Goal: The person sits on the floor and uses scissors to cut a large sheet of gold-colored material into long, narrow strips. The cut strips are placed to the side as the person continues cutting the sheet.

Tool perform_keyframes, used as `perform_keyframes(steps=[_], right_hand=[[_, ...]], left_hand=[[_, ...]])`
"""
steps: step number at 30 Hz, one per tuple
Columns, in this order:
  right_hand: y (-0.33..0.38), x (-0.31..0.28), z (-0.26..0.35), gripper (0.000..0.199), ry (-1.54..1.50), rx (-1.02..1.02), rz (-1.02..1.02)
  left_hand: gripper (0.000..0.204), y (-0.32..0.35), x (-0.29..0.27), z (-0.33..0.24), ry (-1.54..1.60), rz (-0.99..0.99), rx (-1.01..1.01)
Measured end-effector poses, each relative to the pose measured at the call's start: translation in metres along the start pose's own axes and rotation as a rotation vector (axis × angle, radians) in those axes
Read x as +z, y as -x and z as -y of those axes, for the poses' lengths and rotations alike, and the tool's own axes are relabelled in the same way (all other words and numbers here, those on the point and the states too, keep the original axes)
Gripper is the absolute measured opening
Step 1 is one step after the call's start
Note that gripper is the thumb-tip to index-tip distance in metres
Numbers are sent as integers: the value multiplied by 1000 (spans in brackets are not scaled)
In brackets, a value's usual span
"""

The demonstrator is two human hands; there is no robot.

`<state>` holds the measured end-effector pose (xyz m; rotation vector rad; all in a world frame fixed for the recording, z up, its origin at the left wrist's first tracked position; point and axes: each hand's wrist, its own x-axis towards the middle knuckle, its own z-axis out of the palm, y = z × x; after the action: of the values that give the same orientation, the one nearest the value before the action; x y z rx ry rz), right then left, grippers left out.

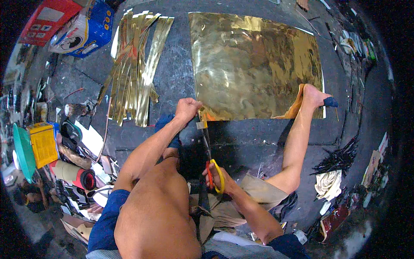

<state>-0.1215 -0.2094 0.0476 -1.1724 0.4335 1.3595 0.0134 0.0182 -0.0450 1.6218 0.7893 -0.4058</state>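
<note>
A large, shiny gold sheet [258, 64] lies on the dark floor ahead of me. My left hand [187, 108] is closed in a pinch on its near left corner. In my right hand [229, 183] is a pair of scissors [221, 175] with red and yellow handles. Their long blades point away from me, toward the corner by my left hand. A small pale and yellowish piece covers the area near the tips, so I cannot tell how far apart the blades are. My bare right foot [311, 95] rests at the sheet's near right corner.
Left of the sheet lies a loose pile of long gold strips [137, 69]. A blue box [88, 32] and a red box [47, 21] stand far left. Nearer are a yellow container [42, 144] and a cap [71, 172]. Black scraps [338, 155] and a cream cloth [328, 184] lie right.
</note>
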Motion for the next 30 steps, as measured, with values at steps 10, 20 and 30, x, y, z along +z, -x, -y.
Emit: perform_keyframes(steps=[10,20,30], right_hand=[[-37,-7,19,46,-64,-40,-120],[-43,-9,31,64,217,-65,-189],[-56,-8,32,86,365,-187,-193]], left_hand=[[27,2,3,2,-27,-56,33],[21,41,9,24,141,238,30],[18,57,8,11,45,174,133]])
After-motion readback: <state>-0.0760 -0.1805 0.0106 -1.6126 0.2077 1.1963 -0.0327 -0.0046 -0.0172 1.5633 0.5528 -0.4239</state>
